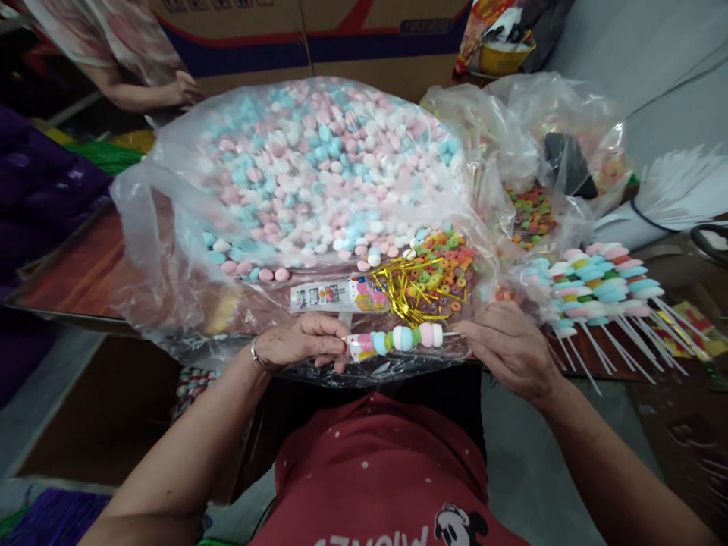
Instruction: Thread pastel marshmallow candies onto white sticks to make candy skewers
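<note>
A candy skewer point(405, 338) with blue, white, pink and green pieces lies level between my hands, its left end inside a printed wrapper point(360, 346). My left hand point(307, 341) pinches the wrapper's left end. The fingers of my right hand point(509, 345) are closed on the white stick at the skewer's right end. Just behind the skewer are flat printed wrappers point(335, 295), gold twist ties point(406, 292) and a heap of ring candies point(449, 265). Beyond them spreads a large clear bag point(341, 174) of pink, white and blue candies.
Filled skewers point(603, 284) are piled on the right, near a bundle of white sticks point(676, 193). Scissors point(710, 241) lie at the right edge. An open cardboard box point(102, 413) stands low left. Another person's hand point(185, 89) is at the back left.
</note>
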Motion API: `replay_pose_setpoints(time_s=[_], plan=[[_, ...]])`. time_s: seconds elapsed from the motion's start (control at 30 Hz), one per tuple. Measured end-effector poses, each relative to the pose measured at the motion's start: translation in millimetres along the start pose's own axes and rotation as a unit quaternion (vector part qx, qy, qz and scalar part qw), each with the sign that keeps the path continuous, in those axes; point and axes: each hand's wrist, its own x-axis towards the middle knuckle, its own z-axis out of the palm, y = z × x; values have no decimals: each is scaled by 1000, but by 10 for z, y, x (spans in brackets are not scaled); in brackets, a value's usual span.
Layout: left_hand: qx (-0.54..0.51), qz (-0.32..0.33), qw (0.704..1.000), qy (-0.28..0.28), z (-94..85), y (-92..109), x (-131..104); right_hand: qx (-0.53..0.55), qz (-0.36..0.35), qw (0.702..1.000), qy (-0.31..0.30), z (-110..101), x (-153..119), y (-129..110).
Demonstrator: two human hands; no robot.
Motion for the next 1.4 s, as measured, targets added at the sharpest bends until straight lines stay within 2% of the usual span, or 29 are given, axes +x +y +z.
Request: replay_pose_setpoints(time_s=[0.13,0.33,0.5,0.67,0.9,0.97,1.2,1.3,1.4], plan=[[9,4,1000,14,25,-4,12,37,30,999,2,34,10,-63],[77,4,997,31,127,135,17,-2,21,1000,-1,40,7,-48],[111,15,991,66,66,171,-3,-1,-1,999,-40,-10,31,-5],[196,-1,980,32,15,208,-14,-9,-34,998,-51,-56,96,-2],[355,25,934,-22,87,312,54,8,-13,999,-39,-7,117,-24],[365,24,930,-37,115,338,54,2,-12,999,-32,4,116,-32],[275,-18,959,-68,166,353,-26,-20,-24,999,-7,-30,118,-60],[307,-7,950,-62,214,348,-15,-13,-24,1000,-3,-44,119,-78],[373,11,927,-37,274,348,14,-20,-30,999,-4,-48,121,-92]])
